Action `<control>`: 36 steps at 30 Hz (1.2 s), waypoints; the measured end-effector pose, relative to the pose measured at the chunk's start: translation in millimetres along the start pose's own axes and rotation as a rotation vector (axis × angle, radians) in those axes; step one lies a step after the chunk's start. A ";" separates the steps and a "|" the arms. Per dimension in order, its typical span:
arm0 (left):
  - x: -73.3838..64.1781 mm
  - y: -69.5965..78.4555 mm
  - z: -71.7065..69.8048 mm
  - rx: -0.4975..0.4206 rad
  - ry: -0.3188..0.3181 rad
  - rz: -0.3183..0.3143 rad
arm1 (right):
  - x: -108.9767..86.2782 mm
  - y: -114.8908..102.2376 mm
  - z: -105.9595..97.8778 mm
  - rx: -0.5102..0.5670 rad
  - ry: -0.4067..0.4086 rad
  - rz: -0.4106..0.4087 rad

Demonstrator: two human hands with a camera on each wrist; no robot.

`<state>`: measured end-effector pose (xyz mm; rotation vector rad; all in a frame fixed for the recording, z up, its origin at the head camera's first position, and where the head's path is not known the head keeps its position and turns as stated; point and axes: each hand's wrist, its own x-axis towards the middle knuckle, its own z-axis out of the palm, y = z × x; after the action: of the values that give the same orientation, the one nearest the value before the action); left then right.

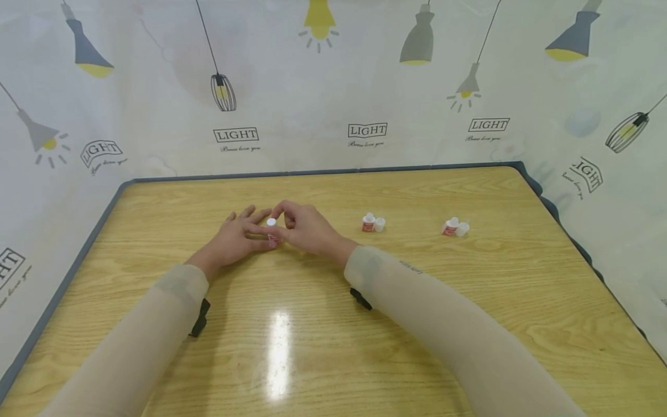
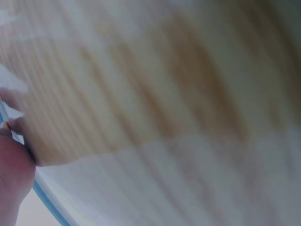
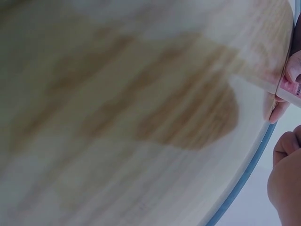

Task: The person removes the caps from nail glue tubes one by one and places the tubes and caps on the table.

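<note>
A small white bottle (image 1: 273, 236) with a red label stands between my two hands, its flat white cap (image 1: 271, 222) on top. My left hand (image 1: 234, 238) holds the bottle low down between thumb and finger, the other fingers spread outward. From the right, the thumb and forefinger of my right hand (image 1: 307, 229) curve round the cap and pinch it. Part of the pink-labelled bottle (image 3: 292, 89) shows at the edge of the right wrist view, with fingertips against it. In the left wrist view only a little of the left hand (image 2: 14, 174) appears; the bottle is out of sight there.
Farther right on the wooden table (image 1: 323, 336) stand two similar bottles, one nearer (image 1: 368, 223) and one farther (image 1: 450, 226). A loose white cap (image 1: 380, 224) lies beside the nearer, another cap (image 1: 462, 229) beside the farther. A lamp-printed curtain (image 1: 312, 87) hangs behind the table.
</note>
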<state>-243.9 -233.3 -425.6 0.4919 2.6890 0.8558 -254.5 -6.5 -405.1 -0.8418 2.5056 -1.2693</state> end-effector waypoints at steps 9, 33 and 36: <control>0.3 -0.4 0.9 -0.006 0.002 -0.007 | -0.5 2.1 -0.3 0.009 -0.011 -0.046; -0.2 -0.3 0.4 -0.012 0.003 -0.003 | -0.4 3.9 -1.6 0.003 -0.026 -0.059; -0.2 -0.4 0.7 -0.018 0.005 -0.003 | -0.8 4.0 -2.5 0.010 -0.032 -0.055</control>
<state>-243.6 -233.4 -426.3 0.4827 2.6836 0.8804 -256.5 -2.5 -406.8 -0.9274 2.4651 -1.2740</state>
